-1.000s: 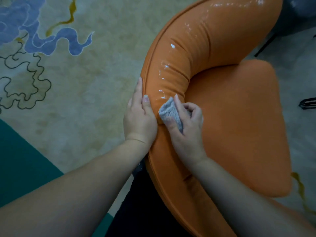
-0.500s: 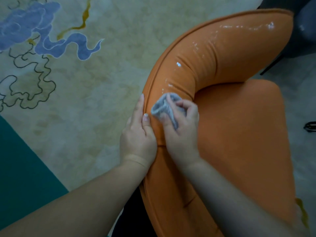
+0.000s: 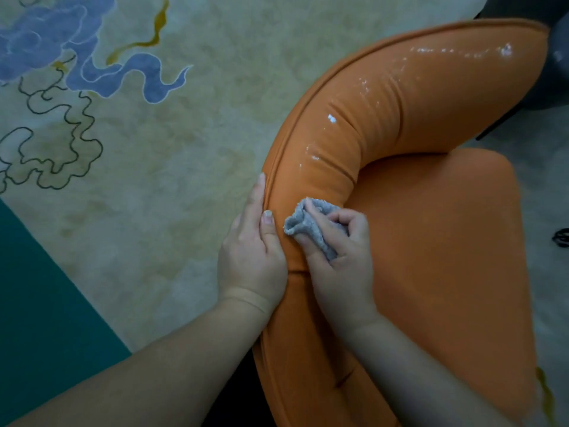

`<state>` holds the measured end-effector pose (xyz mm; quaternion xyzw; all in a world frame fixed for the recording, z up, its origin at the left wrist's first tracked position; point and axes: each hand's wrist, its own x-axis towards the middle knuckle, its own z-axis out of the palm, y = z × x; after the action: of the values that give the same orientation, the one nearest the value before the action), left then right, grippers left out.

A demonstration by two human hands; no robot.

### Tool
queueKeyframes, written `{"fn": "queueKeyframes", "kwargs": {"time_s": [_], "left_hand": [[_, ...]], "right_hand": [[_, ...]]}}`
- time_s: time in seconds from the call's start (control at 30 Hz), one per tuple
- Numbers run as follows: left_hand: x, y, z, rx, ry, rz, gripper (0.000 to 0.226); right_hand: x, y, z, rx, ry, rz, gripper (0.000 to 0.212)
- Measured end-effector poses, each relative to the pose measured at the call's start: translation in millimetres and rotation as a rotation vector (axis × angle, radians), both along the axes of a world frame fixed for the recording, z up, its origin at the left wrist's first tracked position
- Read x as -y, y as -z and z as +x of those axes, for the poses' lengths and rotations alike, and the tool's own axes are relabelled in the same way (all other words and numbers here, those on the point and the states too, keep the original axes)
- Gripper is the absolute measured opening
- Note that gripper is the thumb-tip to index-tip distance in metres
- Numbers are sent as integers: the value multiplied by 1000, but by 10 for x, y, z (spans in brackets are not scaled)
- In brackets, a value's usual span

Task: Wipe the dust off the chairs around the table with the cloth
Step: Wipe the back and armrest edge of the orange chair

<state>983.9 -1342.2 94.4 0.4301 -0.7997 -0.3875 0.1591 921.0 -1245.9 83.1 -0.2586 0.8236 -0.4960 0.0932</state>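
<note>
An orange upholstered chair (image 3: 431, 241) with a curved padded backrest (image 3: 385, 97) fills the right half of the view. White dust specks run along the top of the backrest, thickest toward the far end. My right hand (image 3: 338, 260) grips a bunched grey cloth (image 3: 308, 224) and presses it against the near part of the backrest. My left hand (image 3: 252, 251) lies flat against the backrest's outer edge, fingers straight, thumb on the seam next to the cloth.
A beige carpet (image 3: 184, 149) with a blue cloud pattern (image 3: 61, 53) and dark squiggly lines lies to the left. A teal strip (image 3: 37, 303) runs along the lower left. A dark chair (image 3: 554, 57) and a thin black leg (image 3: 505, 124) stand at the upper right.
My right hand slid the cloth across the near bend of the backrest, first toward my left hand, then back a little. The dust there is gone. My left hand stayed on the outer edge.
</note>
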Motion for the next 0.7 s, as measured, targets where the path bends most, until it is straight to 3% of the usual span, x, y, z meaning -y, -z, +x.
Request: {"fn": "queueKeyframes", "kwargs": {"time_s": [0.2, 0.43, 0.63, 0.7], "left_hand": [[2, 13, -11, -28, 6, 0, 52], [5, -4, -12, -35, 2, -4, 52], [5, -11, -10, -45, 10, -7, 52], [6, -9, -10, -37, 11, -14, 52]], "right_hand": [[363, -26, -349, -1, 139, -16, 38], [245, -143, -149, 32, 103, -14, 44], [340, -96, -267, 29, 143, -23, 25], [212, -38, -166, 24, 121, -68, 28]]}}
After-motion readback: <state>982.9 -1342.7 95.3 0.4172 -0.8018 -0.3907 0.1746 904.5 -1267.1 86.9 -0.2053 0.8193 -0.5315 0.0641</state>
